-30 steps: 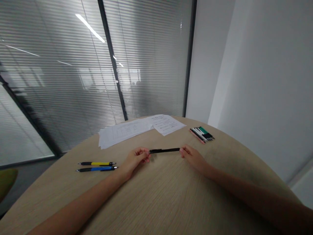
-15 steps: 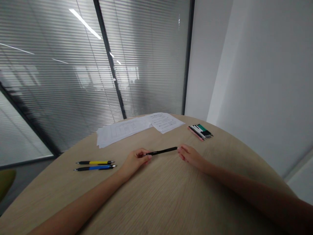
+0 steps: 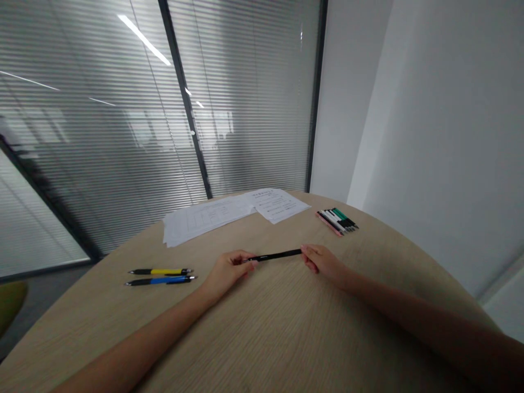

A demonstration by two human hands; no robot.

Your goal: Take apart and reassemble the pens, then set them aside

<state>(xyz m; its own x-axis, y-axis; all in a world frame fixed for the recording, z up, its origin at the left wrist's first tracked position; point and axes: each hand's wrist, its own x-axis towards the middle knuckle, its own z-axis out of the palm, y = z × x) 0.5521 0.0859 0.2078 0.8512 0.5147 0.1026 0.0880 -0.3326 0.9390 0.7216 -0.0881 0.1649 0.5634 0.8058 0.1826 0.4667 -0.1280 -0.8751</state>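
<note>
A black pen point(image 3: 280, 255) spans the gap between my two hands, lying nearly level over the middle of the table. My left hand point(image 3: 230, 272) pinches its left end between thumb and fingers. At the right end, the fingertips of my right hand point(image 3: 323, 263) are closed on the pen. To the left of my left hand, a yellow and black pen point(image 3: 160, 271) lies just beyond a blue and black pen point(image 3: 161, 280), roughly parallel to it.
White printed papers point(image 3: 208, 217) overlap along the far side of the round wooden table point(image 3: 262, 338). Several pens and a pink item form a row point(image 3: 338, 221) at the far right. Blinds and a white wall stand behind; a green chair edge point(image 3: 11, 305) shows at left.
Both hands and the black pen have shifted slightly right, with the right hand and its end of the pen also a little nearer. The grips look the same.
</note>
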